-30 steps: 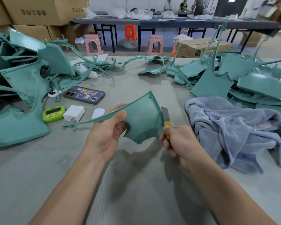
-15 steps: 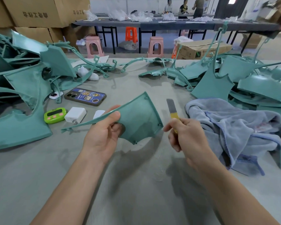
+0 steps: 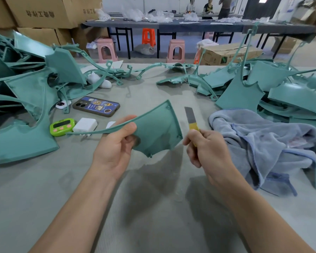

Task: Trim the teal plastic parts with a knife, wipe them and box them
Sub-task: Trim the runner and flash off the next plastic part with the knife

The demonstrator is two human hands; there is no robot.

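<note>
Knife [image 3: 190, 116] is now standing blade-up just beside the part [image 3: 157, 130], no longer touching its right edge. Left hand [image 3: 115, 148] is pinching the part above the table [image 3: 44, 198], thumb on its near face. Right hand [image 3: 206, 148] is curling round the yellow handle, seemingly with every finger. Towel [image 3: 259, 143] is lying just right of that hand.
</note>
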